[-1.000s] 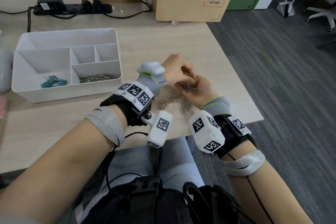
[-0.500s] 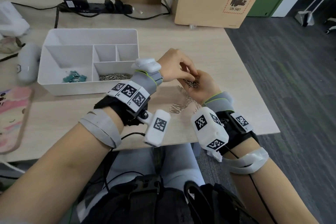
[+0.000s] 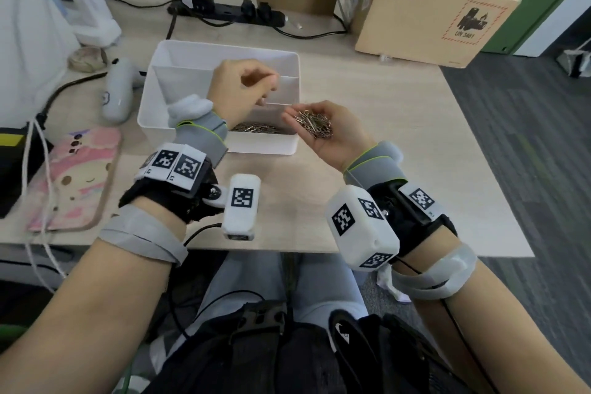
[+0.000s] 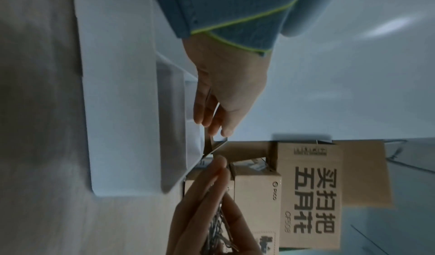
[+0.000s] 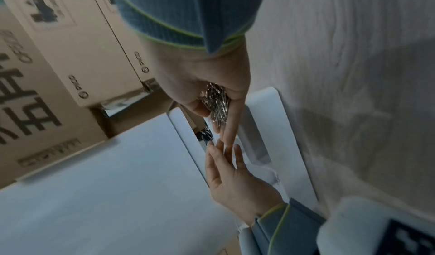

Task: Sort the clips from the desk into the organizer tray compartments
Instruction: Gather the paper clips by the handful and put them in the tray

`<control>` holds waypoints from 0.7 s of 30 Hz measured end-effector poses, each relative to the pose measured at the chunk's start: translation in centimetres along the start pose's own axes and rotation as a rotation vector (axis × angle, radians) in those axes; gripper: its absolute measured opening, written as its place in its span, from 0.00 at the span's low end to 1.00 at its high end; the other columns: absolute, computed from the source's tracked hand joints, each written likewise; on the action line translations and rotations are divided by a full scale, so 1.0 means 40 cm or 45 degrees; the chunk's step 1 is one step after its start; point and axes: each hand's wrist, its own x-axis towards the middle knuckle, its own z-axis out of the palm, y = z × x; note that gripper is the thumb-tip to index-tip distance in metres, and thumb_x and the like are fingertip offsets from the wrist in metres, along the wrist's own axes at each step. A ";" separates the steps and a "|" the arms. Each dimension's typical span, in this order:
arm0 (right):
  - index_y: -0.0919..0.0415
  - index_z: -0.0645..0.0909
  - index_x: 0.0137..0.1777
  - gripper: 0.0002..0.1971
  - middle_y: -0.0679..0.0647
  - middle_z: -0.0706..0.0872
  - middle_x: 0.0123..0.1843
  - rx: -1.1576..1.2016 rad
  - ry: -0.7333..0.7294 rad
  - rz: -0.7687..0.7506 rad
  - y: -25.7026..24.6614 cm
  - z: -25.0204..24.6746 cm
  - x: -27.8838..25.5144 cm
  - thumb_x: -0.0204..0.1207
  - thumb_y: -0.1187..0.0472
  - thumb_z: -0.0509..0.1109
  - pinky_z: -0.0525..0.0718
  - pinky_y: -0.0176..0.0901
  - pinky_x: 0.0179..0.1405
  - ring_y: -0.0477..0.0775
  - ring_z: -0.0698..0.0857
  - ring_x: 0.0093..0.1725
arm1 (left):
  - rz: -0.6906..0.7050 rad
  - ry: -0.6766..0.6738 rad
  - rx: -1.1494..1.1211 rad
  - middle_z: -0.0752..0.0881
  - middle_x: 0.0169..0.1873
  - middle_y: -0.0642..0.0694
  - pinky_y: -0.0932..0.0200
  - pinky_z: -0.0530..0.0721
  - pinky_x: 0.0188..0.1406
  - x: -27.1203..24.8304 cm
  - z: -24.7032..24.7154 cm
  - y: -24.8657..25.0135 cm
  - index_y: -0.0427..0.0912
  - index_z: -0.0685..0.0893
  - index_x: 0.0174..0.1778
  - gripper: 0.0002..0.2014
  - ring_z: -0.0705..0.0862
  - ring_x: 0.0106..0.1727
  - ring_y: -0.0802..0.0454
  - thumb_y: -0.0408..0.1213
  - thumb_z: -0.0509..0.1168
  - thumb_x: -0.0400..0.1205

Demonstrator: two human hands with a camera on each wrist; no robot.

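Note:
The white organizer tray (image 3: 224, 45) stands at mid-desk, with a heap of silver paper clips (image 3: 256, 128) in its front compartment. My right hand (image 3: 335, 137) is palm up at the tray's front right corner and cups a pile of paper clips (image 3: 315, 125). The right wrist view shows those clips (image 5: 217, 102) between thumb and fingers, right over the tray's rim (image 5: 289, 138). My left hand (image 3: 256, 89) hovers above the tray's middle and holds nothing; its fingers (image 5: 223, 153) reach toward the right hand's fingertips. It hides the small compartments.
A PICO cardboard box (image 3: 431, 16) and a black power strip (image 3: 230, 11) line the back of the desk. Left of the tray lie a grey device (image 3: 118, 89) and a pink phone case (image 3: 76, 176). The desk's right edge (image 3: 479, 153) drops to carpet.
Both hands lifted off the loose clips on the desk and moved to the tray. The right hand brought a handful of clips and turned palm up; the left hand let go and is now over the tray.

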 end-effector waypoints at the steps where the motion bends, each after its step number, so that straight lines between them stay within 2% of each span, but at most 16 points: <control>1: 0.74 0.77 0.38 0.13 0.65 0.85 0.31 -0.024 -0.016 0.026 0.015 0.016 0.004 0.81 0.73 0.53 0.89 0.50 0.39 0.62 0.85 0.38 | -0.013 0.017 -0.007 0.85 0.31 0.48 0.64 0.86 0.32 -0.005 -0.014 -0.011 0.37 0.86 0.45 0.04 0.81 0.28 0.57 0.31 0.66 0.78; 4: 0.75 0.76 0.42 0.12 0.67 0.82 0.40 -0.092 -0.037 0.094 0.039 0.048 0.018 0.81 0.74 0.52 0.88 0.51 0.41 0.64 0.84 0.44 | -0.064 0.053 -0.003 0.85 0.31 0.53 0.67 0.86 0.31 -0.008 -0.031 -0.037 0.36 0.87 0.47 0.06 0.82 0.28 0.62 0.29 0.66 0.78; 6: 0.76 0.76 0.43 0.13 0.69 0.81 0.44 -0.140 -0.037 0.149 0.053 0.068 0.028 0.82 0.73 0.51 0.87 0.50 0.41 0.69 0.83 0.52 | -0.106 0.064 -0.004 0.85 0.31 0.52 0.68 0.85 0.33 -0.008 -0.042 -0.053 0.33 0.86 0.49 0.07 0.81 0.26 0.63 0.29 0.66 0.78; 8: 0.76 0.76 0.44 0.13 0.70 0.81 0.44 -0.177 -0.015 0.194 0.061 0.080 0.039 0.82 0.73 0.50 0.88 0.48 0.39 0.74 0.80 0.64 | -0.122 0.056 -0.003 0.84 0.31 0.50 0.70 0.84 0.32 -0.009 -0.045 -0.061 0.32 0.85 0.48 0.06 0.80 0.24 0.65 0.28 0.65 0.78; 10: 0.75 0.75 0.43 0.14 0.70 0.80 0.43 -0.227 0.019 0.222 0.065 0.087 0.051 0.82 0.72 0.49 0.88 0.46 0.36 0.74 0.77 0.69 | -0.130 0.050 -0.009 0.84 0.31 0.49 0.72 0.83 0.31 -0.009 -0.044 -0.061 0.32 0.85 0.48 0.06 0.80 0.22 0.66 0.27 0.65 0.79; 13: 0.74 0.74 0.46 0.12 0.69 0.79 0.42 -0.291 0.073 0.227 0.067 0.100 0.065 0.82 0.72 0.49 0.88 0.46 0.34 0.76 0.77 0.67 | -0.145 0.054 -0.017 0.83 0.30 0.49 0.73 0.82 0.29 -0.006 -0.046 -0.060 0.30 0.85 0.48 0.06 0.80 0.21 0.66 0.27 0.64 0.79; 15: 0.73 0.72 0.50 0.10 0.67 0.78 0.42 -0.350 0.113 0.233 0.064 0.109 0.071 0.83 0.71 0.50 0.88 0.46 0.35 0.76 0.77 0.68 | -0.146 0.050 -0.023 0.83 0.30 0.49 0.73 0.82 0.28 -0.005 -0.046 -0.059 0.33 0.85 0.47 0.05 0.80 0.21 0.66 0.27 0.64 0.79; 17: 0.72 0.71 0.48 0.09 0.66 0.78 0.42 -0.409 0.140 0.252 0.061 0.115 0.077 0.84 0.70 0.50 0.87 0.45 0.33 0.76 0.79 0.67 | -0.146 0.051 -0.025 0.83 0.30 0.48 0.73 0.83 0.27 -0.004 -0.047 -0.060 0.37 0.84 0.45 0.04 0.80 0.21 0.66 0.27 0.64 0.79; 19: 0.72 0.71 0.50 0.08 0.67 0.78 0.42 -0.463 0.142 0.288 0.054 0.120 0.080 0.84 0.70 0.51 0.87 0.43 0.29 0.76 0.81 0.60 | -0.156 0.053 -0.022 0.83 0.30 0.48 0.72 0.83 0.27 -0.003 -0.047 -0.061 0.36 0.84 0.45 0.04 0.80 0.22 0.66 0.27 0.64 0.79; 21: 0.73 0.68 0.59 0.09 0.69 0.78 0.50 -0.504 0.156 0.293 0.051 0.124 0.085 0.83 0.70 0.52 0.87 0.44 0.27 0.74 0.84 0.47 | -0.162 0.060 -0.020 0.83 0.30 0.48 0.72 0.83 0.27 -0.001 -0.048 -0.063 0.34 0.84 0.46 0.04 0.80 0.22 0.65 0.27 0.64 0.79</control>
